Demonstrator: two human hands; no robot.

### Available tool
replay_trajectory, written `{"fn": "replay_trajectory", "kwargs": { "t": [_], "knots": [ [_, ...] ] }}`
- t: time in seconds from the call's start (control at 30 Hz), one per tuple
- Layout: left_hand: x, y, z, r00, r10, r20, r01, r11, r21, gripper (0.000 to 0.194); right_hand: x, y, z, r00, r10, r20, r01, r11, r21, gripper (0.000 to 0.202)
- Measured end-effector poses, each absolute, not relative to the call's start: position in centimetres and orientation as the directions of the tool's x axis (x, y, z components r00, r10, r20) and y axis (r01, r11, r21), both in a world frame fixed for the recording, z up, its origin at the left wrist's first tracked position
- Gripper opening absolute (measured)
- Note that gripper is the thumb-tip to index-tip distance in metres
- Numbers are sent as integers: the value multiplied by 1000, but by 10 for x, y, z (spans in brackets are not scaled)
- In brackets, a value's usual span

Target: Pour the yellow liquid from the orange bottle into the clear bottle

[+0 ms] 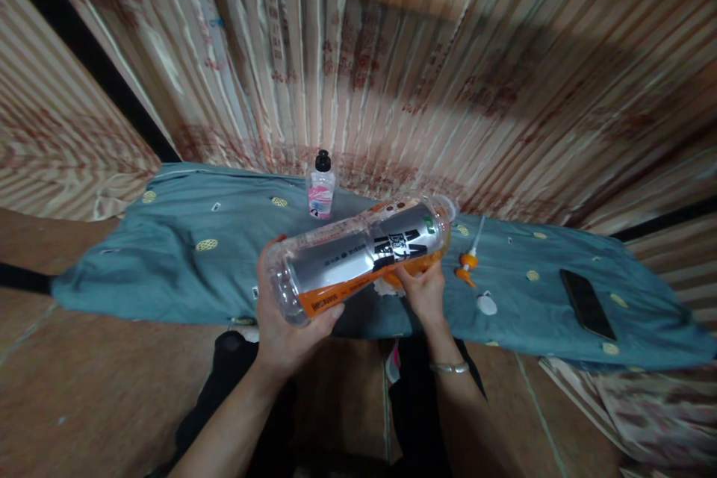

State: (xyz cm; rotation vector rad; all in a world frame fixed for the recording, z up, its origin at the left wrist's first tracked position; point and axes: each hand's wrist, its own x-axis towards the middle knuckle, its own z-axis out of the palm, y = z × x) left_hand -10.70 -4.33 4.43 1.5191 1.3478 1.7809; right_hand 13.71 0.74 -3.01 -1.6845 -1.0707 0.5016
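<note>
above a long surface covered in teal cloth with small yellow printed motifs (140, 261), head view: a large clear plastic bottle with a silver, black and orange label (336, 261) is held tilted, base toward the left, uncapped neck toward the right. the large bottle serves as reference for positions.

left hand (291, 325): at its base end; fingers part-curled round it, thumb along the near side, grip closed to the bottle's width.

right hand (424, 295): under its neck half, thumb raised at the lower edge; remaining fingers mostly hidden, so cannot tell how far they close, or whether on the orange object (415, 267) partly covered there. silver bangle (449, 368) on that wrist.

beyond its base half: small clear bottle with pink label and black cap (321, 194), upright.

right of its neck, on the cloth: orange plastic pump top with pale tube (467, 261); nearer the person, white oval piece (487, 304); farthest right, black flat phone (587, 304).
</note>
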Motion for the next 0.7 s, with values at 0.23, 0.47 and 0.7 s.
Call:
{"fn": "replay_trajectory", "kwargs": {
  "t": [0.23, 0.47, 0.7],
  "knots": [
    [-106, -43, 45, -323, 776, 541, 269, -473, 839, 85, 135, 8, -29, 528, 833, 166, 400, -71, -914, 87],
    [-109, -42, 36, -295, 799, 524, 230, -473, 851, 94, 135, 10, -27, 523, 842, 135, 379, -87, -922, 92],
    [-110, -39, 33, -290, 812, 507, 231, -455, 860, 94, 135, 12, -30, 529, 833, 163, 408, -80, -910, 94]
  ]
}}
